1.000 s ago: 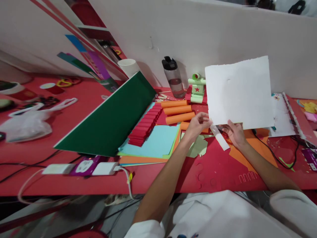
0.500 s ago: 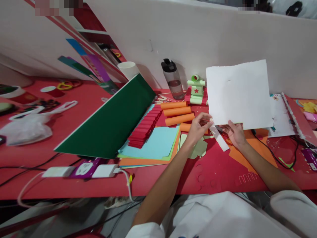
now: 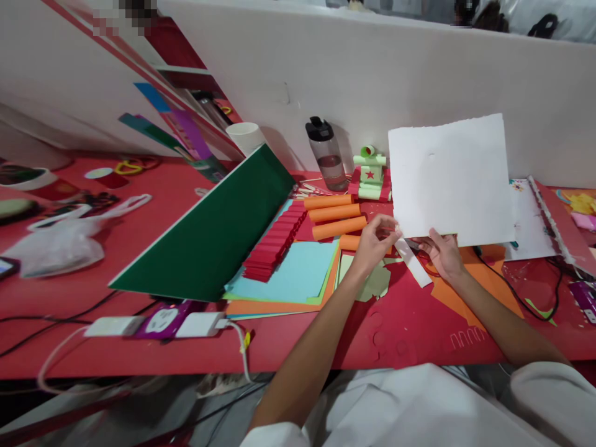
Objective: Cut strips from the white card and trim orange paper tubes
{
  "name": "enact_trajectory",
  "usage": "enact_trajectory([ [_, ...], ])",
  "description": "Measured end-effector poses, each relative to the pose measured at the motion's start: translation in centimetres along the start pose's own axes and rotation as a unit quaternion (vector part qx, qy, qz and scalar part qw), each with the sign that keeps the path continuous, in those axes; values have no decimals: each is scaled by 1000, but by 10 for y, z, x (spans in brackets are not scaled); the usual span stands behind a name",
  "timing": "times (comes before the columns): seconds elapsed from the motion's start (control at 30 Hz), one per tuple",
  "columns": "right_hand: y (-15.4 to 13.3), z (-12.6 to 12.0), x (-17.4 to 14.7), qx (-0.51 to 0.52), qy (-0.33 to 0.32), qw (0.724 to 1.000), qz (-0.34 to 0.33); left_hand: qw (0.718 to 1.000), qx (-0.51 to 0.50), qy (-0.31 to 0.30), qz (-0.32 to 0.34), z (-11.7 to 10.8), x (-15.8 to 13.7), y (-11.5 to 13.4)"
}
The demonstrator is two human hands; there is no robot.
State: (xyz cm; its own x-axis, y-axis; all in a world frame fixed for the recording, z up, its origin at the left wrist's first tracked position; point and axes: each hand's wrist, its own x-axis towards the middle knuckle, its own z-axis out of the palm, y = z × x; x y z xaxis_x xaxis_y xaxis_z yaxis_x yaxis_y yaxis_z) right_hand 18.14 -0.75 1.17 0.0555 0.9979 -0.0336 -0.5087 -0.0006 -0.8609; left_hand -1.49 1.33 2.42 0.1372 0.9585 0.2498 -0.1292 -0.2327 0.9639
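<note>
A white foam board (image 3: 451, 186) with a rough top edge stands tilted up in front of me. My left hand (image 3: 378, 243) pinches at its lower left corner, thumb and fingertips together. My right hand (image 3: 444, 256) grips its bottom edge, thumb on the near face and the other fingers partly hidden. A narrow white strip (image 3: 414, 264) slants down from my left fingertips over the red table; whether those fingers also hold it is unclear. Between my hands, a greyish piece and a red-orange loop show in part, too hidden to name.
Left of my hands lie orange paper rolls (image 3: 338, 213), pleated red paper (image 3: 274, 242) and stacked coloured sheets (image 3: 298, 270). A green board (image 3: 205, 236) leans farther left. Behind stand a water bottle (image 3: 328, 155) and a green paper model (image 3: 371, 175). A black cable (image 3: 512, 288) crosses orange paper at right.
The whole view has shifted slightly, with things appearing a little lower and farther right. Both hands keep their places at the white foam board.
</note>
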Motion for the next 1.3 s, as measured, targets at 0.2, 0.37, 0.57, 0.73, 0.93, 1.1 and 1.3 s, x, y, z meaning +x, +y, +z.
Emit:
enact_trajectory([
  [0.2, -2, 0, 1, -2, -2, 1000, 4, 995, -63, 19, -70, 0, 2, -3],
  [0.37, -1, 0, 1, -1, -2, 1000, 9, 991, -73, 9, -112, -4, 2, -1],
  [0.57, -2, -1, 1, -15, 1, 1000, 12, 991, -69, 2, -111, -7, 3, -2],
  [0.73, -2, -2, 1, -24, 0, 1000, 10, 991, -70, -31, -111, -10, 3, -7],
  [0.93, -3, -2, 1, -22, -7, 1000, 14, 984, -101, -47, -141, -12, 4, -8],
  [1.1, -5, -1, 0, -27, -8, 999, 19, 982, -90, -70, -153, -11, 4, -4],
  [1.3, -7, -1, 0, -41, -13, 999, 20, 980, -87, -89, -156, -15, 2, 1],
])
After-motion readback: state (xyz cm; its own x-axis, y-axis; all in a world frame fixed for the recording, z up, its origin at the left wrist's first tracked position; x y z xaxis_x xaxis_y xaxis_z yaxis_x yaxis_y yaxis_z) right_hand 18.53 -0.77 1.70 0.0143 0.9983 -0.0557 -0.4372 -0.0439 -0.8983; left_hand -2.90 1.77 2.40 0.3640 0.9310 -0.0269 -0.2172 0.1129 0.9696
